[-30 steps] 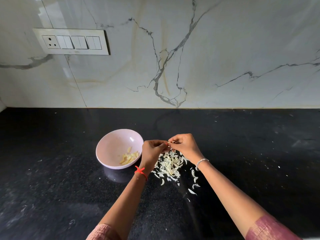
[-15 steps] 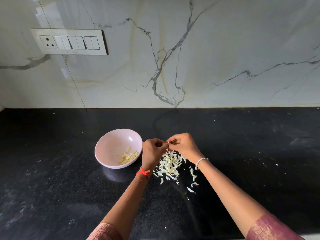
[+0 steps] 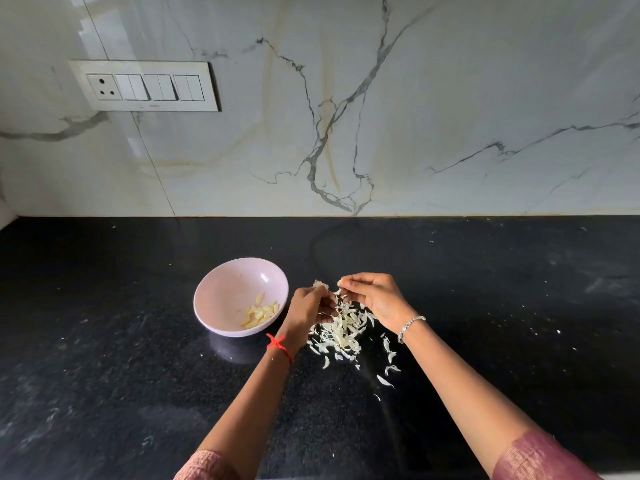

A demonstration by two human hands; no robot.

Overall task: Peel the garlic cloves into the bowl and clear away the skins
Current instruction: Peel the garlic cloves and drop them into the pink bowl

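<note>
The hands have pulled apart: right hand pinches a garlic clove, left hand grips skin. Pink bowl at nine o'clock holds peeled cloves.

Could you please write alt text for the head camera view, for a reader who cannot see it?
Two hands work above a pile of garlic skins on a black counter: the right hand pinches a garlic clove, the left hand a scrap of skin. Left of them, a pink bowl holds peeled cloves.
</note>
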